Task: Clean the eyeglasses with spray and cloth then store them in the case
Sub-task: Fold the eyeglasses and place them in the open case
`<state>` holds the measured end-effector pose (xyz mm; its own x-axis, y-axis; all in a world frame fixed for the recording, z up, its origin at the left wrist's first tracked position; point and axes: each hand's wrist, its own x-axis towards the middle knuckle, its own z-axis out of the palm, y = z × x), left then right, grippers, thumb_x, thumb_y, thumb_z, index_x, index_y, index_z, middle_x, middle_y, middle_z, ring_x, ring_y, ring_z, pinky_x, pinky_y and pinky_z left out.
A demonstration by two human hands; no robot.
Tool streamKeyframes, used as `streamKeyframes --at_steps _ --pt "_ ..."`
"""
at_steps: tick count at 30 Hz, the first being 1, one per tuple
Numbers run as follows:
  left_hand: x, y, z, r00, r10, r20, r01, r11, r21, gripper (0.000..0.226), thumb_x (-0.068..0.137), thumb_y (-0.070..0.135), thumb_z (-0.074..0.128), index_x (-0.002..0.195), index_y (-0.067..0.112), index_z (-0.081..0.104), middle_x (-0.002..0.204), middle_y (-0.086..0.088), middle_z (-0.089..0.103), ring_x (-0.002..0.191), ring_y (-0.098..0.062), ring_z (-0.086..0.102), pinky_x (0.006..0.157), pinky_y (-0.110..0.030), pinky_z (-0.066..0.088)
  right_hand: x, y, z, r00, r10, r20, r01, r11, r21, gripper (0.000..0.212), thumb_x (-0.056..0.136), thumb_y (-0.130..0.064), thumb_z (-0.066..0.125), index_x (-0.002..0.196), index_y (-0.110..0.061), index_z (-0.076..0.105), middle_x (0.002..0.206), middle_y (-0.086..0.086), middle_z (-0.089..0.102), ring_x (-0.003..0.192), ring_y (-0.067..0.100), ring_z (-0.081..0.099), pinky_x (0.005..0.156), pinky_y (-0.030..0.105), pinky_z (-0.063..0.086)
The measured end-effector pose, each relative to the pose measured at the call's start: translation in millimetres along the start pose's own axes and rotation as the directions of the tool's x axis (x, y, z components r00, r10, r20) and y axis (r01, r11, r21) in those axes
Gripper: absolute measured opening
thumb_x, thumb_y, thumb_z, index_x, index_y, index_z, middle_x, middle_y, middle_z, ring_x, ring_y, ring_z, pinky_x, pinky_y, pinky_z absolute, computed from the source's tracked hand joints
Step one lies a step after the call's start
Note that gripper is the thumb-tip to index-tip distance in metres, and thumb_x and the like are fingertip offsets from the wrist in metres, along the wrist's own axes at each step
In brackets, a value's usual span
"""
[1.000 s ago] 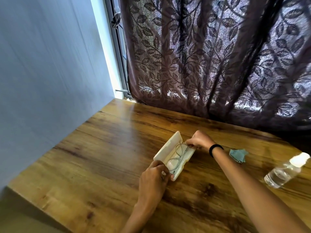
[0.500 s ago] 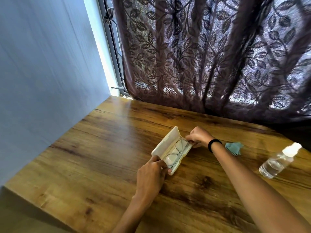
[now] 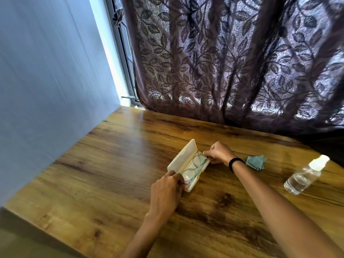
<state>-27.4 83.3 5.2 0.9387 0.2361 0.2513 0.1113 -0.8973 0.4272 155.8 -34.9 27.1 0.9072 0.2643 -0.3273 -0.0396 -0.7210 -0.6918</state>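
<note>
The eyeglasses [image 3: 198,161] lie in the open case [image 3: 183,159] on the worktop [image 3: 111,174]. My left hand [image 3: 165,190] has a curled grip on the case's near end and my right hand [image 3: 218,152] pinches the far end. If a temple sticks out when I close the lid, I think the frame could bend.

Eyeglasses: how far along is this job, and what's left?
Cleaning looks finished: the cloth and spray bottle sit aside on the right. The eyeglasses lie inside the open case, with the left hand and right hand gripping its two ends. Left: closing the case.
</note>
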Motion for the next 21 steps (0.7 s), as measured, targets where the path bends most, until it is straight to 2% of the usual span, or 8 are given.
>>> streamKeyframes --at_steps 6,9,11,14,19,21 --pt "1.2 2.3 -0.3 1.000 0.014 -0.002 -0.014 1.000 0.002 0.011 0.086 0.033 0.061 0.093 0.028 0.068 0.104 0.011 0.067 0.086 -0.007 0.063 0.065 -0.015 0.041 -2.4 2.3 0.5 0.999 -0.022 -0.027 0.023 0.999 0.047 0.026 0.081 -0.021 0.068 0.066 -0.012 0.049 0.070 0.003 0.058 0.081 0.022 0.065 0.079 0.040 0.057" --pt "1.5 2.4 -0.6 1.000 0.004 -0.001 -0.004 1.000 -0.018 0.011 0.086 0.033 0.061 0.093 0.029 0.069 0.104 0.011 0.067 0.087 -0.006 0.062 0.066 -0.014 0.039 -0.3 4.1 0.5 1.000 0.008 -0.006 -0.008 0.994 0.108 0.024 0.081 -0.020 0.069 0.069 -0.011 0.050 0.075 0.005 0.059 0.084 0.022 0.064 0.080 0.039 0.057" --pt "1.6 2.0 -0.7 1.000 -0.010 0.003 0.010 1.000 -0.024 0.010 0.085 0.034 0.063 0.091 0.029 0.069 0.102 0.011 0.068 0.086 -0.006 0.062 0.065 -0.013 0.037 1.1 5.7 0.1 0.999 0.028 0.020 -0.031 0.983 0.182 0.022 0.080 -0.018 0.070 0.072 -0.010 0.050 0.079 0.006 0.059 0.085 0.021 0.062 0.078 0.038 0.057" --pt "2.1 -0.5 -0.7 1.000 -0.017 0.008 0.018 0.999 -0.048 0.009 0.082 0.035 0.066 0.089 0.030 0.070 0.100 0.011 0.069 0.085 -0.004 0.062 0.067 -0.014 0.042 2.2 7.3 -0.9 0.997 0.043 0.057 -0.057 0.960 0.274 0.021 0.080 -0.015 0.069 0.074 -0.009 0.050 0.080 0.007 0.058 0.084 0.020 0.060 0.073 0.033 0.056" --pt "3.9 -0.6 -2.9 0.999 -0.052 0.014 0.053 0.995 -0.083 0.014 0.077 0.041 0.068 0.085 0.030 0.071 0.099 0.009 0.071 0.086 -0.008 0.063 0.065 -0.017 0.039 1.3 7.5 -1.5 0.995 0.056 0.078 -0.078 0.945 0.317 0.022 0.083 -0.015 0.066 0.071 -0.010 0.047 0.078 0.004 0.054 0.073 0.013 0.059 0.061 0.025 0.055" --pt "4.4 0.0 -3.5 0.999 -0.049 0.014 0.050 0.995 -0.083 0.016 0.077 0.043 0.068 0.085 0.030 0.072 0.098 0.009 0.071 0.085 -0.009 0.063 0.064 -0.017 0.038 1.1 7.5 -1.3 0.996 0.055 0.077 -0.077 0.944 0.322 0.023 0.084 -0.015 0.065 0.071 -0.010 0.047 0.077 0.003 0.054 0.072 0.012 0.058 0.062 0.025 0.054"
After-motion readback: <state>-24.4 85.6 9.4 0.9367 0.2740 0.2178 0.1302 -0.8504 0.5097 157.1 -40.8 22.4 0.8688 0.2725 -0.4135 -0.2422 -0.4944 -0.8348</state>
